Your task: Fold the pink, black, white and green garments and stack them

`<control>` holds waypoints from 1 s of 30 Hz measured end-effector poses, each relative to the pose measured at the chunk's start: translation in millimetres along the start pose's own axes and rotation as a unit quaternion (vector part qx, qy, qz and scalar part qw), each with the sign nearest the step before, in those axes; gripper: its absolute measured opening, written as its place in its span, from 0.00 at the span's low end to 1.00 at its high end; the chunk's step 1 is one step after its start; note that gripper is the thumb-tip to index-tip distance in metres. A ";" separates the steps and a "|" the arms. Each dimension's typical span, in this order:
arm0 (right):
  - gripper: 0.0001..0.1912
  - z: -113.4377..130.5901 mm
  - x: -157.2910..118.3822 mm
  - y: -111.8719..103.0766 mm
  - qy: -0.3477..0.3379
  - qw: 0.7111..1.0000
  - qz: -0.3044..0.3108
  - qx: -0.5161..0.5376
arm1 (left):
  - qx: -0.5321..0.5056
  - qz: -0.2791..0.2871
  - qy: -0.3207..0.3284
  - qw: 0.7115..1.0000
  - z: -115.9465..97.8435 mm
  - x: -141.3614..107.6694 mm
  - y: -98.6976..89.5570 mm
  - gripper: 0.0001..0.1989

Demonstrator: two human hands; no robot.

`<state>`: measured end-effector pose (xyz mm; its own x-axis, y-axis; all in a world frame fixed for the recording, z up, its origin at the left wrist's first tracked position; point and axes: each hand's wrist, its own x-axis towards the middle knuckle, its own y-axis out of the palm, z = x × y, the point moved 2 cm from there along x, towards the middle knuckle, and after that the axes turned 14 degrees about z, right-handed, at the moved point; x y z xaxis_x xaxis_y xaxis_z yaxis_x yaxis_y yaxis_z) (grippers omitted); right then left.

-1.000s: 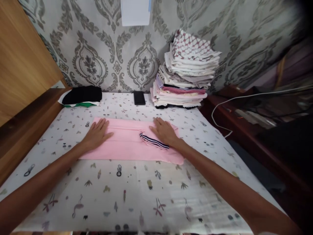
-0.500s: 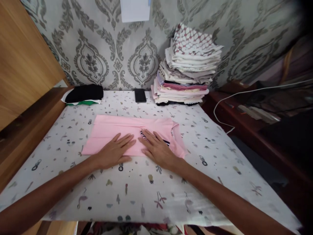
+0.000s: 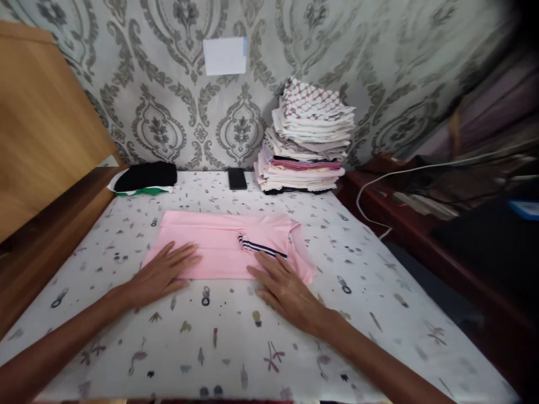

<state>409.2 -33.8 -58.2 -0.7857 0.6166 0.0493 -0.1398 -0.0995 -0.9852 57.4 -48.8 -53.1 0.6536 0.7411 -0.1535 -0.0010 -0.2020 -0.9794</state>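
Resting my left hand and right hand, both spread apart, on the near side of the folded pink garment midway across the worktop, I see a black object and a clothes stack beyond.

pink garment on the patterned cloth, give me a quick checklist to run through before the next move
1. Pink garment laid out on the patterned cloth: ok, folded lengthwise.
2. Right end even: not ok, a layer flares out there.
3. Hands free of any grip: ok, left hand and right hand are open, fingers spread at the near side.
4. Clothes stack apart from the garment: ok, it stands farther back.
5. Hidden layers smooth underneath: cannot tell.
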 end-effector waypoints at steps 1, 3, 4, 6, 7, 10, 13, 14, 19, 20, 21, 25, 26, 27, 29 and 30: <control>0.22 1.5 1.7 -2.0 -0.004 1.000 -0.011 0.011 | -0.029 -0.019 -0.022 0.999 9.1 -3.1 -4.2 0.27; 0.19 10.3 13.7 -8.8 -0.017 0.998 -0.039 0.039 | -0.093 -0.085 -0.084 0.988 33.6 -5.0 -17.8 0.24; 0.17 18.4 24.2 -13.0 -0.024 0.997 -0.048 0.056 | -0.124 -0.119 -0.123 0.977 48.7 -3.2 -25.9 0.22; 0.14 42.4 52.7 -20.7 -0.039 0.994 -0.041 0.092 | -0.162 -0.181 -0.204 0.948 81.8 6.0 -41.9 0.20; 0.13 57.6 69.6 -23.1 -0.048 0.993 -0.017 0.106 | -0.184 -0.188 -0.250 0.932 98.4 13.1 -48.0 0.17; 0.09 106.6 120.9 -23.6 -0.081 0.989 0.078 0.093 | -0.268 -0.122 -0.339 0.893 137.2 38.4 -55.5 0.15; 0.14 142.9 161.3 -16.6 -0.098 0.985 0.131 0.054 | -0.293 -0.085 -0.359 0.882 154.0 56.6 -54.9 0.15; 0.15 150.3 171.3 -13.5 -0.095 0.985 0.139 0.048 | -0.297 -0.077 -0.362 0.880 156.2 59.8 -53.6 0.15; 0.13 163.8 200.1 -2.1 -0.068 0.986 0.150 0.019 | -0.322 -0.041 -0.366 0.872 158.9 62.1 -48.2 0.09; 0.14 163.8 202.7 -1.7 -0.071 0.986 0.153 0.018 | -0.329 -0.040 -0.365 0.870 158.9 61.6 -48.7 0.09; 0.15 162.8 204.4 -2.1 -0.072 0.985 0.155 0.026 | -0.335 -0.042 -0.363 0.869 158.8 61.3 -50.0 0.08; 0.08 146.5 201.4 -10.1 0.003 0.976 0.114 0.183 | -0.362 -0.070 -0.347 0.862 152.8 64.4 -63.8 0.09; 0.05 139.5 197.2 -12.0 0.033 0.961 0.089 0.261 | -0.366 -0.076 -0.341 0.863 149.0 67.0 -69.1 0.09; 0.03 131.9 191.3 -12.9 0.063 0.931 0.061 0.354 | -0.374 -0.083 -0.331 0.862 144.0 70.8 -74.8 0.09; 0.05 117.0 174.9 -11.2 0.103 0.826 0.018 0.553 | -0.408 -0.105 -0.304 0.855 130.4 82.1 -86.4 0.09; 0.06 110.6 164.9 -9.1 0.111 0.761 0.006 0.639 | -0.437 -0.118 -0.285 0.845 122.0 89.8 -91.4 0.10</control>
<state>214.3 -17.5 -23.0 -0.6897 0.7127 -0.1277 -0.7174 -0.6965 -0.0131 23.8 114.4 6.6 0.0877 0.9643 -0.2498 0.8008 -0.2174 -0.5581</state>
